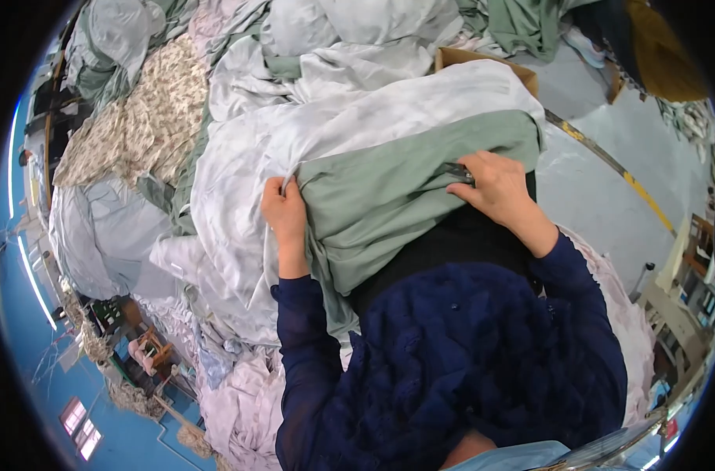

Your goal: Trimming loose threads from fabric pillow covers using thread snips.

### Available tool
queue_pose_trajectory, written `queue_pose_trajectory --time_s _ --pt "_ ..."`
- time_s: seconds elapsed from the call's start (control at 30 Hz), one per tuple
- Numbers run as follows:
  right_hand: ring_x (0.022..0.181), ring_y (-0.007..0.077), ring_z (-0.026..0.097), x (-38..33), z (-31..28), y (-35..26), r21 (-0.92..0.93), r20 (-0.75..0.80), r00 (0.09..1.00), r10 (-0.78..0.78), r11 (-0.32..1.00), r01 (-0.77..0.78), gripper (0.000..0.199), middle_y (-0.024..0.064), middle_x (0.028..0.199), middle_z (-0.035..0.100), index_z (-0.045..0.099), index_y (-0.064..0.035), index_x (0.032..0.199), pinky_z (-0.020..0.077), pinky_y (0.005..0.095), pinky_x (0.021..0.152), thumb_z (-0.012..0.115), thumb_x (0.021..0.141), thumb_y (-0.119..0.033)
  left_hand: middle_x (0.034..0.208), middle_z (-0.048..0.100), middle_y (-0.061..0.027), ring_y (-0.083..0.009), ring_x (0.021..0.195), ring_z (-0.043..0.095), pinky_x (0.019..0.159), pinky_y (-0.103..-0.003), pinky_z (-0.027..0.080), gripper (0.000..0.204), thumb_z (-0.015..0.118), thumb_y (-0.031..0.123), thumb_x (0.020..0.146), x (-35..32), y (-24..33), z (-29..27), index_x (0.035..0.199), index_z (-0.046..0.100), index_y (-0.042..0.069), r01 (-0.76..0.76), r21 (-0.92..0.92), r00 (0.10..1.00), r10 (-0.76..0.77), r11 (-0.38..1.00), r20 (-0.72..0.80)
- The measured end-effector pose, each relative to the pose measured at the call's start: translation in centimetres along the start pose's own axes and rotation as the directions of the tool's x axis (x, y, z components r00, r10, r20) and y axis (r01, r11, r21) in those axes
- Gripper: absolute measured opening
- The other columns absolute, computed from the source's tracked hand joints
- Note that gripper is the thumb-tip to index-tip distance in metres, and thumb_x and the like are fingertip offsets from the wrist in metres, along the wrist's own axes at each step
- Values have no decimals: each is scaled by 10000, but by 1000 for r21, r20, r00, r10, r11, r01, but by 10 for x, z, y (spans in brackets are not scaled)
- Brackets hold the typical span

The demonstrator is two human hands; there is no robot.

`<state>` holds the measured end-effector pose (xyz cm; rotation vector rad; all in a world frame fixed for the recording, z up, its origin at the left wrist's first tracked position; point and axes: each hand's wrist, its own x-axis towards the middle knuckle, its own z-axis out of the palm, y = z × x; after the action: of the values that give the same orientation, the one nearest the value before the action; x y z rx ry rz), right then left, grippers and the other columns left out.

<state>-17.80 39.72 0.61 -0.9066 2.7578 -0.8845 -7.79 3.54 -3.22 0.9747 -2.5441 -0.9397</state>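
A sage-green cloth (404,180) lies over my lap, on top of a large white cloth (248,149). At the green cloth's left corner, my left hand (285,216) pinches its edge between thumb and fingers. My right hand (497,192) is closed over the right part of the green cloth. Between its thumb and fingers a small dark metal tool (459,173) shows, apparently thread snips, pointing left. Most of that tool is hidden by the hand. Loose folds run across the green cloth between both hands.
Heaps of white and green fabric (357,23) lie beyond my lap, with a patterned beige cloth (138,110) at the left. A cardboard box (483,59) is partly covered at the back. Pale pink fabric (248,408) lies at lower left. Grey floor with a yellow line (648,200) is at right.
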Motion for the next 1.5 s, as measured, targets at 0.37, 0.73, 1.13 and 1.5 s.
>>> queue_pose_trajectory --time_s 0.37,0.73,1.13,1.5 --pt "637 31 465 -33 -41 54 550 141 895 422 718 -426 110 -43 691 506 588 -37 812 359 200 555 651 885 -92 632 535 -26 -104 602 444 562 -279 380 153 649 102 862 0 -15 3 766 591 -1 64 -193 997 -58 979 41" --pt "635 133 591 -93 -97 104 -260 -343 684 644 635 -728 247 77 678 613 685 -93 1124 469 292 591 659 928 -240 677 525 38 -51 635 422 567 -236 359 151 674 119 860 8 -13 -17 781 611 6 147 -292 973 -85 945 215" --pt "728 137 565 76 12 -32 573 -124 983 -138 798 185 439 98 1144 614 563 -91 1321 491 270 679 631 894 -19 731 577 33 -65 653 491 596 -231 394 89 676 67 800 -19 4 -44 858 622 28 221 -338 957 -137 915 256" --pt "600 39 478 117 85 -30 706 427 903 -49 642 -299 154 -22 742 603 665 -3 878 378 216 547 713 838 -144 804 648 5 -48 696 567 639 -204 450 75 650 6 826 -17 19 -75 897 629 5 455 -645 859 -111 614 500"
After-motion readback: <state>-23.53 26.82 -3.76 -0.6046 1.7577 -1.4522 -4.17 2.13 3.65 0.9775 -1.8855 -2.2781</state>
